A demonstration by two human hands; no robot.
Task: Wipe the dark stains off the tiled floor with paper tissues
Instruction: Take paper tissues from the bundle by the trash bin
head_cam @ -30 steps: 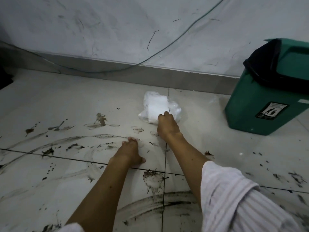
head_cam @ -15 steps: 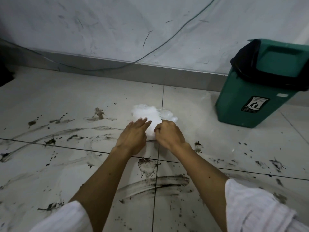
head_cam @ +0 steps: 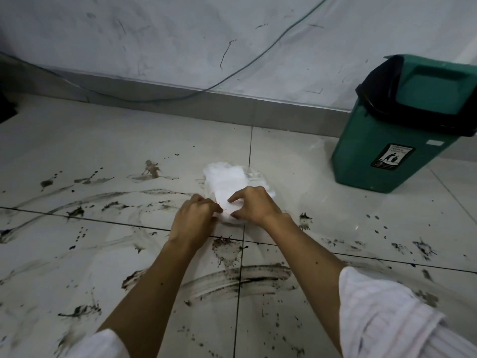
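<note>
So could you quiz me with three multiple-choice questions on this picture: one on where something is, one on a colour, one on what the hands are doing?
1. Where is the bin?
A. right, by the wall
B. left of the hands
C. between the arms

2. What colour is the bin's body?
A. red
B. green
C. yellow

3. What are the hands doing?
A. both hang free in the air
B. both are on the tissue pack
C. one lifts the bin

Answers: 1 A, it stands at the right edge near the baseboard. 2 B, its sides are green. 3 B, the left hand and right hand pinch at the white pack on the floor.
</note>
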